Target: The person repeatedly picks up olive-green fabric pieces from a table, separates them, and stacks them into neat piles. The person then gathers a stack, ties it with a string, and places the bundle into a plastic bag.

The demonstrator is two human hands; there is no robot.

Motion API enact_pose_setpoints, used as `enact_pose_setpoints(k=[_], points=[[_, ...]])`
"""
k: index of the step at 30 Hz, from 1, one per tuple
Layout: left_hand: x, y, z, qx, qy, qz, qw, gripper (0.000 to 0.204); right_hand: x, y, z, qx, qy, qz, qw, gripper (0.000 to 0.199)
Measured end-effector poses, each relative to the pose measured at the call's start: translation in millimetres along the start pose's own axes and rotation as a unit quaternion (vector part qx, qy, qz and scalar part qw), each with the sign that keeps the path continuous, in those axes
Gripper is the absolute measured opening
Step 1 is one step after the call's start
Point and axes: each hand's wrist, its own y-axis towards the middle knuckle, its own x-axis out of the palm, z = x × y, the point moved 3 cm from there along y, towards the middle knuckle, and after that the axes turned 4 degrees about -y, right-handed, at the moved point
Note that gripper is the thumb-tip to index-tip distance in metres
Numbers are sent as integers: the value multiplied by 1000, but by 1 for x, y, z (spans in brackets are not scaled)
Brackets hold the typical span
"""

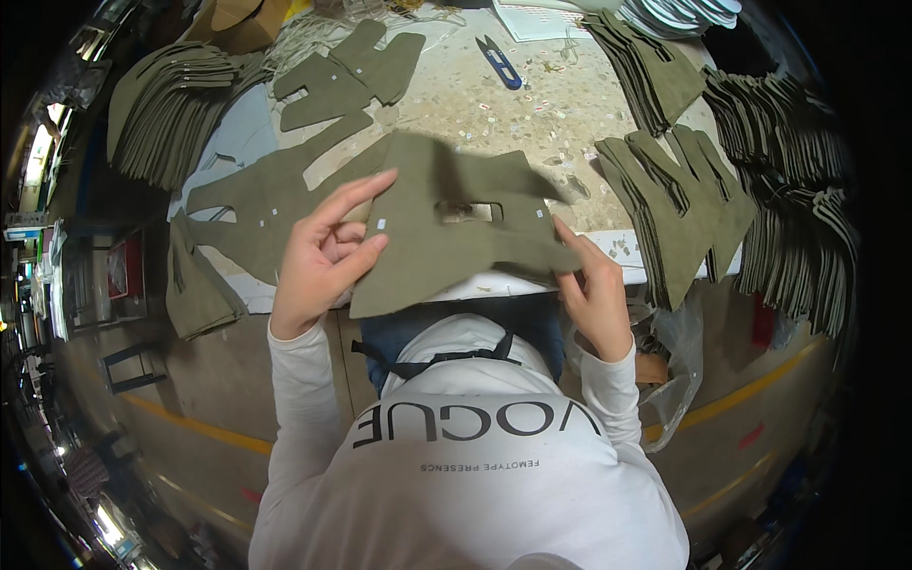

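Note:
An olive-green cut fabric piece (408,256) is spread between my two hands above the table's near edge. It has a rectangular slot near its middle and small white stickers at both sides; its upper right part is smeared by motion. My left hand (328,249) grips its left edge, thumb and forefinger on the cloth. At the right edge, my right hand (596,290) holds it between thumb and fingers. More olive fabric pieces (252,199) lie flat beside my left hand, and others (351,71) lie farther back.
Navy-handled thread snips (501,65) lie on the speckled table (494,109) among scraps. Stacks of olive pieces stand at the far left (176,104), at the right (674,204) and along the right edge (779,171). Loose cords (294,38) lie at the back near a cardboard box (242,24).

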Motion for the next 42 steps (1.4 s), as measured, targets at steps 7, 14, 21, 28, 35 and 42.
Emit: enact_pose_setpoints(k=[7,14,21,28,35,42], points=[[-34,-20,-55,-55,-4,57,997,55,-10,4,8,105,111,-82,985,42],[-28,-22,-59,-38,14,82,996,59,7,38,4,-11,173,-56,983,47],[-31,-38,-50,-31,76,133,988,59,-84,38,-20,-50,223,-11,973,51],[-32,-48,-56,-3,169,218,961,48,-106,30,-54,-84,239,-15,967,62],[-45,-63,-59,-23,92,257,962,35,-56,29,-76,-123,379,-5,917,62],[-44,-64,-59,-37,93,254,962,34,11,61,-20,-20,253,-159,954,45]])
